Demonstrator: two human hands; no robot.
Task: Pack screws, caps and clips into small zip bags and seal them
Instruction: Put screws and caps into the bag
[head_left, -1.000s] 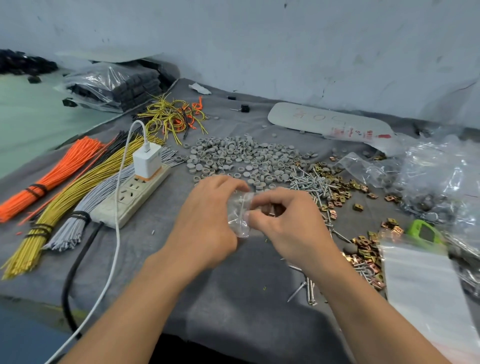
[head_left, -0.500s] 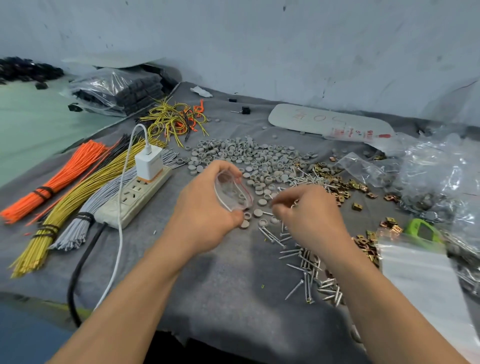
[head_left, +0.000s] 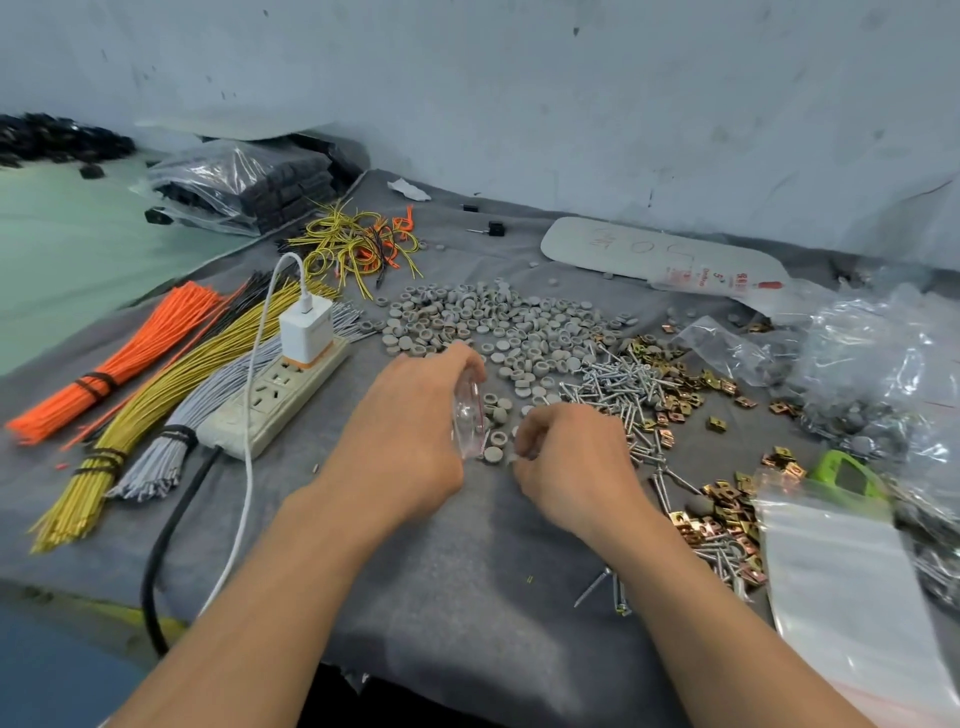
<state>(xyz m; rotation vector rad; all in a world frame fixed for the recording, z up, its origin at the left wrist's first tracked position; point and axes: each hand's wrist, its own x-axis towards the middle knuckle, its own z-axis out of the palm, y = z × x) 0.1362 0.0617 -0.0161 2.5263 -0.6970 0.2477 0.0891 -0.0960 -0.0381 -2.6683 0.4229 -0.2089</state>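
Grey cloth (head_left: 467, 571), left grip (head_left: 410, 431) pinching zip bag (head_left: 467, 415)

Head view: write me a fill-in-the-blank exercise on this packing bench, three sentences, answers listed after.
1. The small clear zip bag is held in the ____ hand.
2. The right hand reaches down among loose ____ caps on the cloth.
3. A white charger is plugged into the ____ strip beside the wire bundles.

Missing words: left; grey; power
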